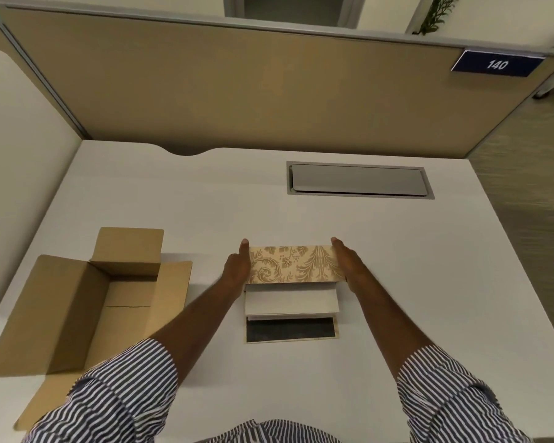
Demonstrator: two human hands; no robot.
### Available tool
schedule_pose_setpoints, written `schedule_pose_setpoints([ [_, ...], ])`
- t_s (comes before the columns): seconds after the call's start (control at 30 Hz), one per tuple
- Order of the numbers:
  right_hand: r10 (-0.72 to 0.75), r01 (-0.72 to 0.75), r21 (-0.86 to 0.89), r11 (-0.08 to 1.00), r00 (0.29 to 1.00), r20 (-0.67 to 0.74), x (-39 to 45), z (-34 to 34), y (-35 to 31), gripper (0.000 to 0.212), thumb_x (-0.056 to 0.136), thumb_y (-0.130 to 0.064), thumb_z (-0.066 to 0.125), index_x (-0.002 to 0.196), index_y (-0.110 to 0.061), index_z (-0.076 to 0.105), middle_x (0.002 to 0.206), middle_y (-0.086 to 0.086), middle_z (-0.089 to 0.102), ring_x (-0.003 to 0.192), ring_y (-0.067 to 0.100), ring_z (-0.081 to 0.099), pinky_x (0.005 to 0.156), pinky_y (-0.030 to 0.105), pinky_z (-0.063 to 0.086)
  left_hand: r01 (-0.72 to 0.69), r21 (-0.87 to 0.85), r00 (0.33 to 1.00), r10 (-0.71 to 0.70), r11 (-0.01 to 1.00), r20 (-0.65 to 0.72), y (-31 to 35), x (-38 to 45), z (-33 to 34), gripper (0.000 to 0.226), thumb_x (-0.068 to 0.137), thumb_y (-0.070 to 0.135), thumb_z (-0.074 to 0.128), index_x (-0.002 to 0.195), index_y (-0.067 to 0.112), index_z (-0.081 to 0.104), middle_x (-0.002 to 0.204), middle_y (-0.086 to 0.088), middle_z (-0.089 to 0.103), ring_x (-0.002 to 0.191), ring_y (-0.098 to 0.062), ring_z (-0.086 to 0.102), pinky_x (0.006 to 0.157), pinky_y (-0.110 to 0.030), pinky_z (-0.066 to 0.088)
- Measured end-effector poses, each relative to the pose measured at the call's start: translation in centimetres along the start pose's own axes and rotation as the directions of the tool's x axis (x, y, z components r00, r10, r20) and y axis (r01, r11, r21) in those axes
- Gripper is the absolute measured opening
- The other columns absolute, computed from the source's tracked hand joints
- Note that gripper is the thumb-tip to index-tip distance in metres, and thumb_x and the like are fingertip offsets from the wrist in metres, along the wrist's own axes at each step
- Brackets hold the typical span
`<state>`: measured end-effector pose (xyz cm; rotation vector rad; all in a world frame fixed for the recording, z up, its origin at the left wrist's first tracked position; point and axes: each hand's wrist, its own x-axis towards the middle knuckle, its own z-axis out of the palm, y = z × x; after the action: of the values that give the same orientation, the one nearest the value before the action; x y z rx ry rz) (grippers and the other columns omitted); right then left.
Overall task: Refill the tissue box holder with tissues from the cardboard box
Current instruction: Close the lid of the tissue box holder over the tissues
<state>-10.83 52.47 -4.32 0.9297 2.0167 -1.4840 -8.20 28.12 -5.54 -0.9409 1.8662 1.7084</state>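
Observation:
A tan tissue box holder cover (293, 264) with a leaf pattern is held above the middle of the desk. My left hand (239, 266) grips its left end and my right hand (346, 262) grips its right end. Just below the cover's near edge a white stack of tissues (291, 301) shows. In front of the tissues lies the holder's flat base (291, 329) with a dark inner face. At the left of the desk stands the brown cardboard box (87, 302), its flaps spread wide and its inside bare as far as I see.
The white desk (413, 282) has a grey cable hatch (359, 180) set in at the back right. A tan partition wall (253, 84) rises behind, bearing a blue sign reading 140 (496, 64). The desk's right edge drops to the floor.

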Motion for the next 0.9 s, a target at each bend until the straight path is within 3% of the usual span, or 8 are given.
schedule_pose_setpoints([
  [0.13, 0.001, -0.001, -0.011, 1.0, 0.999, -0.034, -1.5, -0.6, 2.0, 0.063, 0.099, -0.057, 0.044, 0.132, -0.006, 0.057, 0.12, 0.01, 0.063, 0.106, 0.026, 0.063, 0.091, 0.036, 0.048, -0.103, 0.024, 0.994, 0.103, 0.994, 0.033, -1.8, -2.5, -0.4, 0.06, 0.104, 0.054, 0.024, 0.081, 0.024, 0.071, 0.075, 0.004, 0.075, 0.06, -0.005, 0.072, 0.052, -0.016, 0.049],
  [0.23, -0.054, 0.056, 0.033, 0.998, 0.997, -0.062, -3.3, -0.8, 4.0, 0.039, 0.101, -0.047, 0.048, 0.09, -0.014, 0.065, 0.092, 0.001, 0.066, 0.076, 0.012, 0.06, 0.066, 0.03, 0.045, -0.211, -0.046, 0.972, 0.215, 0.976, 0.094, -4.4, -4.6, -0.9, 0.046, 0.106, 0.047, 0.027, 0.106, 0.03, 0.069, 0.096, 0.009, 0.076, 0.09, -0.006, 0.075, 0.063, -0.012, 0.056],
  [0.33, -0.174, 0.183, 0.101, 0.978, 0.98, -0.093, -5.1, -0.9, 7.0, 0.034, 0.105, -0.028, 0.048, 0.076, -0.02, 0.065, 0.079, -0.007, 0.069, 0.075, 0.011, 0.061, 0.06, 0.021, 0.046, -0.3, -0.11, 0.94, 0.314, 0.947, 0.135, -7.3, -6.2, -1.5, 0.038, 0.107, 0.038, 0.031, 0.133, 0.032, 0.058, 0.12, 0.011, 0.07, 0.112, -0.004, 0.068, 0.08, -0.017, 0.059],
  [0.43, -0.279, 0.286, 0.146, 0.947, 0.958, -0.068, -6.8, -0.8, 9.7, 0.037, 0.107, -0.015, 0.044, 0.094, -0.034, 0.073, 0.086, -0.023, 0.077, 0.083, -0.007, 0.069, 0.068, 0.008, 0.052, -0.386, -0.037, 0.907, 0.387, 0.922, 0.164, -9.9, -7.4, -2.2, 0.044, 0.108, 0.029, 0.034, 0.151, 0.023, 0.043, 0.137, 0.007, 0.063, 0.125, -0.005, 0.061, 0.099, -0.025, 0.054],
  [0.57, -0.333, 0.344, 0.192, 0.919, 0.939, -0.088, -7.2, -0.4, 12.3, 0.037, 0.102, -0.001, 0.045, 0.12, -0.021, 0.071, 0.107, -0.015, 0.075, 0.101, 0.001, 0.069, 0.092, 0.022, 0.051, -0.479, 0.13, 0.873, 0.457, 0.868, 0.169, -12.5, -7.9, -2.8, 0.048, 0.107, 0.017, 0.039, 0.155, 0.017, 0.037, 0.145, 0.004, 0.058, 0.135, -0.008, 0.054, 0.115, -0.033, 0.043],
  [0.67, -0.342, 0.351, 0.177, 0.919, 0.936, -0.083, -7.3, 0.0, 14.0, 0.044, 0.098, 0.005, 0.044, 0.126, -0.017, 0.069, 0.113, -0.01, 0.076, 0.106, 0.009, 0.068, 0.093, 0.026, 0.051, -0.477, 0.195, 0.876, 0.446, 0.857, 0.181, -14.3, -8.2, -2.7, 0.049, 0.106, 0.014, 0.042, 0.154, 0.016, 0.036, 0.148, 0.002, 0.055, 0.138, -0.011, 0.051, 0.118, -0.041, 0.04],
  [0.77, -0.35, 0.359, 0.204, 0.911, 0.934, -0.08, -7.3, 0.2, 15.5, 0.04, 0.102, 0.003, 0.045, 0.134, -0.011, 0.065, 0.124, 0.0, 0.073, 0.118, 0.015, 0.066, 0.097, 0.024, 0.05, -0.453, 0.203, 0.888, 0.418, 0.868, 0.193, -15.5, -8.5, -2.6, 0.048, 0.106, 0.021, 0.041, 0.153, 0.023, 0.035, 0.148, 0.006, 0.054, 0.134, 0.002, 0.05, 0.119, -0.036, 0.039],
  [0.9, -0.349, 0.359, 0.207, 0.91, 0.933, -0.088, -7.3, 0.4, 16.0, 0.037, 0.104, -0.001, 0.045, 0.128, -0.02, 0.065, 0.121, -0.006, 0.073, 0.115, 0.01, 0.067, 0.102, 0.028, 0.05, -0.447, 0.207, 0.892, 0.415, 0.87, 0.182, -15.5, -8.4, -2.4, 0.048, 0.106, 0.022, 0.042, 0.154, 0.021, 0.037, 0.146, 0.008, 0.055, 0.132, 0.003, 0.051, 0.118, -0.036, 0.039],
])
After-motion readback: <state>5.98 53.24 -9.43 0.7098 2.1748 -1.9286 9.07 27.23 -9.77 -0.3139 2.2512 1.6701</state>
